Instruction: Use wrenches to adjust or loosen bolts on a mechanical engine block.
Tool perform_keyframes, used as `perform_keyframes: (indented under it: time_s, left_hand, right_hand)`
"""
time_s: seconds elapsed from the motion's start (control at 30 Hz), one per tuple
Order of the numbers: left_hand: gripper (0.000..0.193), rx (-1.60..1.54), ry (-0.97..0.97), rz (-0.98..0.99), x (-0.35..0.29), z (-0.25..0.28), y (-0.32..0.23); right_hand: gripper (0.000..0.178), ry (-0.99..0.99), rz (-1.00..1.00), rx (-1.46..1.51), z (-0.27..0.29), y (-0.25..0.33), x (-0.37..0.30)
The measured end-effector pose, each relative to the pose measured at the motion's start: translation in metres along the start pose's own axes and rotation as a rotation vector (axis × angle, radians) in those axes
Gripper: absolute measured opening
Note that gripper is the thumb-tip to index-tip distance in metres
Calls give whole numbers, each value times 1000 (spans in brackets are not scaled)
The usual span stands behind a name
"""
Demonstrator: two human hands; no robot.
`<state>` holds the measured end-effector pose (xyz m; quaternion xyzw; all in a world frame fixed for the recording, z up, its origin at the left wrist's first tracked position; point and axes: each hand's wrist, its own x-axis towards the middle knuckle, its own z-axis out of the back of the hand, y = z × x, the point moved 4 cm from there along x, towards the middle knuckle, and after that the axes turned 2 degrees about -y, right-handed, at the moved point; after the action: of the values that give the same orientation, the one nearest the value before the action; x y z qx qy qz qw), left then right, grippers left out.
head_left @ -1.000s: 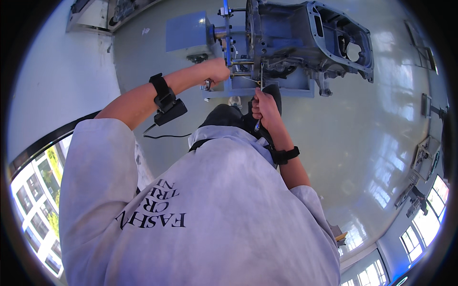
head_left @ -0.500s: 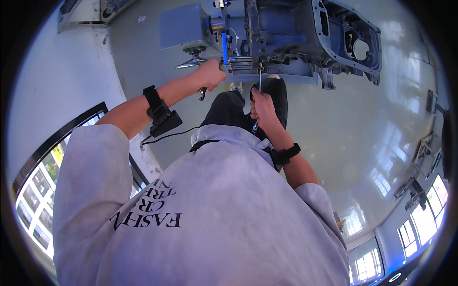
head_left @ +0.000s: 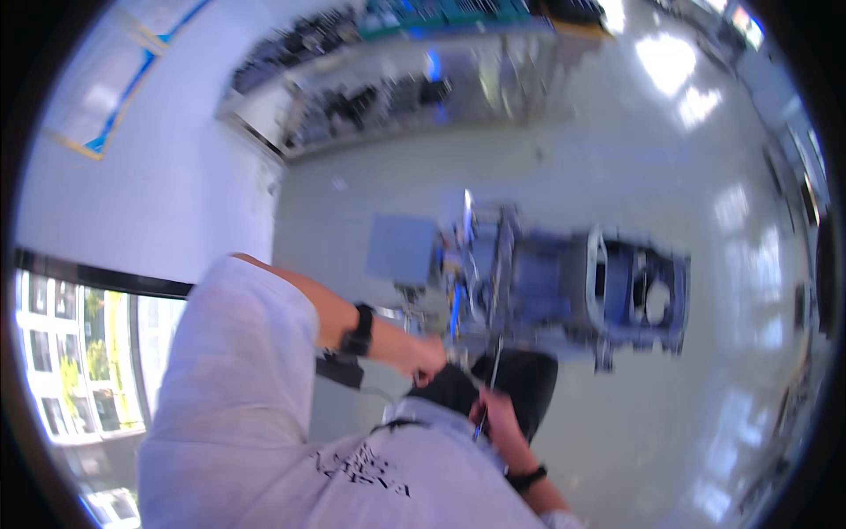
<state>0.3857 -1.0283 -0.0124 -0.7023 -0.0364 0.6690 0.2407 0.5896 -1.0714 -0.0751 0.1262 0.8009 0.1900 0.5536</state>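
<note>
My left hand (head_left: 429,356) is closed round a wrench whose lower end shows dimly below the fingers; motion smears it. To its right and a little nearer, my right hand (head_left: 499,416) grips a long thin metal tool (head_left: 497,357). The tool's bright shaft rises above the fist toward the machine, and its shiny other end pokes out below. Its exact kind is too blurred to tell. Beyond both hands stands a large grey metal casing (head_left: 546,275) with an open, flanged right end. Whether the shaft touches the casing cannot be made out.
A grey box (head_left: 401,249) is mounted left of the casing, above a handwheel that is partly hidden by my left arm. Farther back, a long metal workbench (head_left: 493,84) carries green trays and dark parts. A white wall (head_left: 194,150) and windows (head_left: 75,353) line the left.
The view has tilted up, so the casing and both hands appear lower and the workbench has come into sight. Both hands keep their tools, and they now look closer together.
</note>
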Motion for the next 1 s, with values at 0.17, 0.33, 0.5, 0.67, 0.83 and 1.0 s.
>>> perform_keyframes:
  time_s: [0.17, 0.33, 0.5, 0.67, 0.83, 1.0]
  left_hand:
    - [32, 355, -253, 92, -15, -36, -16]
    - [38, 509, -244, 16, -29, -20, -31]
    - [13, 810, -323, -90, 31, -8, 49]
    - [7, 725, -353, -98, 4, -14, 40]
    - [14, 784, -246, -115, -16, -26, 25]
    - [17, 612, -242, -67, -28, -19, 22]
  right_hand:
    - [36, 102, -265, 358, 21, -17, -26]
    - [37, -32, -329, 213, 4, -14, -1]
    - [40, -172, -210, 62, 21, -87, 35]
    - [43, 63, -472, 517, 23, -92, 23]
    - [34, -186, -383, 67, 1, -22, -32]
    - [39, -281, -310, -136, -1, -27, -26]
